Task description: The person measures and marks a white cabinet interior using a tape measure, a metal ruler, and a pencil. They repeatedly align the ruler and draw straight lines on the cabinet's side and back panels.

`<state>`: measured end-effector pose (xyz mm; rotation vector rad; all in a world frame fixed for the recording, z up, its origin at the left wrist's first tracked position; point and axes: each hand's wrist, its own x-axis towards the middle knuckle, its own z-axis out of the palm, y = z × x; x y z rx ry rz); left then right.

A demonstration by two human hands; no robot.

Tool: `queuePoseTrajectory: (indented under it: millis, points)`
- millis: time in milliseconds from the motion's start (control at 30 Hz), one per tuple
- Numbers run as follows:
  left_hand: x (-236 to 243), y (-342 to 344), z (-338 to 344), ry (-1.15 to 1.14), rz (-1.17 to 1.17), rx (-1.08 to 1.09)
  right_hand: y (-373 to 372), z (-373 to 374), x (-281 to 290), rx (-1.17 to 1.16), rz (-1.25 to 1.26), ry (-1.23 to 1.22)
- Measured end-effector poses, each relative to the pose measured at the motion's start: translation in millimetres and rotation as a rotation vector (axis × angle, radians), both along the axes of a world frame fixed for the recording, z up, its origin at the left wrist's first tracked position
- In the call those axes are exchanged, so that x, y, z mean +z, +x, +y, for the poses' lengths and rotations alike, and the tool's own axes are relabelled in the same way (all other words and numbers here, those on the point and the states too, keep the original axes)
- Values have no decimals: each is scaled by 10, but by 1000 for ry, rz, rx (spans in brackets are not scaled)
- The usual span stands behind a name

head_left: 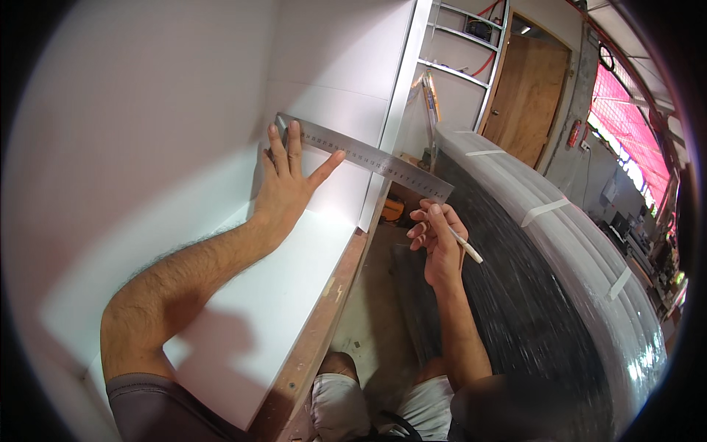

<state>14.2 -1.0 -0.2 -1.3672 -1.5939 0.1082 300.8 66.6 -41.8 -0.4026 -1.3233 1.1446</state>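
A steel square (368, 158) with a marked blade lies across the inside of a white cabinet (324, 99), its thicker end by the inner corner. My left hand (283, 188) presses on it with spread fingers: the fingertips rest by the thicker end and the thumb on the blade's lower edge. The blade's other end sticks out past the cabinet's front edge. Just below that end is my right hand (444, 236), its fingers bent around a slim white pen (467, 245). Its fingertips are at or close to the blade's tip; whether they touch cannot be made out.
A large dark panel wrapped in clear film (537, 295) stands at my right. An orange-and-black object (392, 209) sits low behind the cabinet edge. Farther back are a metal rack (460, 70), a wooden door (521, 96) and a red fire extinguisher (574, 134).
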Motion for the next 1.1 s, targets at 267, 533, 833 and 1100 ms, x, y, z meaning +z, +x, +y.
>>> queuePoseTrajectory:
  millis: [267,533,833,1100]
  points:
    - [-18,-19,5,16,-10,-18,-30,-1,60,29,-31,10]
    - [-20,-52,16,39,-9,-54,-211,91,220,183,165,-8]
    - [262,257,-141,83,-70,-357,265,116,544,140,326,200]
    - [270,1143,-614,-15,-237,-1087,1253,-546,997,-113,535,493]
